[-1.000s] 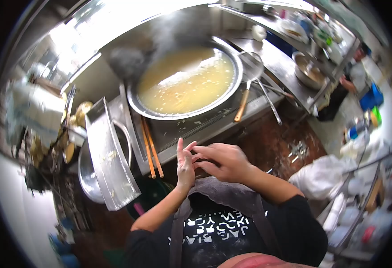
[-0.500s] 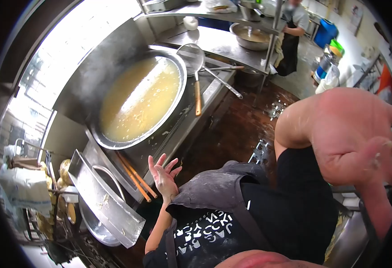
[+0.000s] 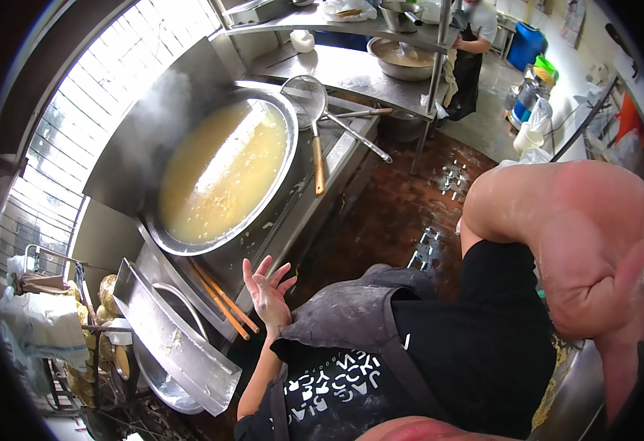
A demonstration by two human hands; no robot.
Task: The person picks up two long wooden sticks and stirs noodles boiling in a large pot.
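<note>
My left hand (image 3: 267, 292) is raised beside the dark apron (image 3: 351, 312), palm up, its fingers spread with nothing in them. Close to the camera at the right looms my right hand (image 3: 594, 264), its palm showing large; its fingertips run out of sight, so what they touch is hidden. Beyond my left hand, a wide pot (image 3: 222, 173) of steaming yellowish liquid stands on the stove. Two long wooden chopsticks (image 3: 222, 298) lie on the metal surface near that hand. A wire strainer (image 3: 318, 158) with a wooden handle rests by the pot's right side.
A long metal tray (image 3: 178, 338) lies over a steel bowl (image 3: 164, 382) at the lower left. Steel shelves (image 3: 344, 70) hold a large bowl (image 3: 403, 62). A person (image 3: 472, 51) in a dark apron stands behind them. Wet brown floor (image 3: 380, 206) shows beyond my apron.
My hands were together in front of my chest; they have since parted, and my right hand has come up close to the camera. The view has swung to the right.
</note>
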